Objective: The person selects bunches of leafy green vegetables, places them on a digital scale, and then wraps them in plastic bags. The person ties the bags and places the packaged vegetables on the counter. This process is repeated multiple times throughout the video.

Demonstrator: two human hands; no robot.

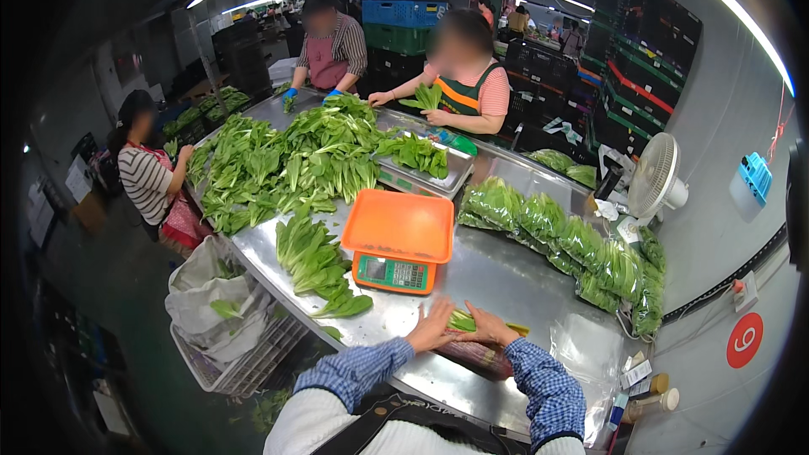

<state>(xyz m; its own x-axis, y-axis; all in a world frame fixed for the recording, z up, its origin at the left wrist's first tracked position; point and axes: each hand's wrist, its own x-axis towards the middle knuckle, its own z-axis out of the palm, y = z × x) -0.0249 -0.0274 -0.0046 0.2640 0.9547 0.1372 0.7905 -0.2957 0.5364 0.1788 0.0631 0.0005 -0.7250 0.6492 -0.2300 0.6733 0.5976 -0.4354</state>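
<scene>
My left hand [432,326] and my right hand [488,325] press from either side on a small bunch of leafy greens [462,321] near the front edge of the metal table. Beneath my wrists lies a dark red, shiny object [475,357], partly covered by my hands; its kind is unclear. Just beyond my hands stands an orange digital scale [398,227] with a bare pan. Loose leafy greens [313,259] lie left of the scale. Flat clear plastic bags [588,354] rest to the right of my right hand.
A large heap of greens [297,158] covers the far left of the table. Bagged greens [562,234] line the right, near a fan [654,174]. A second scale [458,170] holds greens. Three people work around the table. A lined crate [221,354] stands left.
</scene>
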